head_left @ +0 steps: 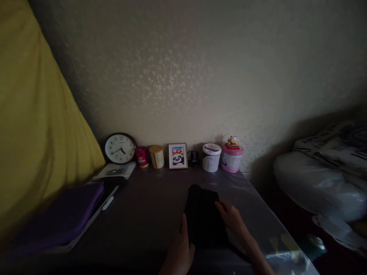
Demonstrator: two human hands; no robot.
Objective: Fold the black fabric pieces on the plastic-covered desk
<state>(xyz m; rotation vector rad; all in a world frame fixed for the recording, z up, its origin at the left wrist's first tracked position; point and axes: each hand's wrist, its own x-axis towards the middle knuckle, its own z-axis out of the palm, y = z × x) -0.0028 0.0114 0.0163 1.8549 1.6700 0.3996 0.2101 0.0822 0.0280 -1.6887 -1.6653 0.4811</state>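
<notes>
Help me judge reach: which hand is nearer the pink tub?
Right. The right hand is directly in front of the pink tub; the left hand sits farther back and left.

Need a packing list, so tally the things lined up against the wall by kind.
Clock: 1
Small cans: 2
Framed picture: 1
Lidded tubs: 2
Figurine: 1
Small black object: 1
Total: 8
</notes>
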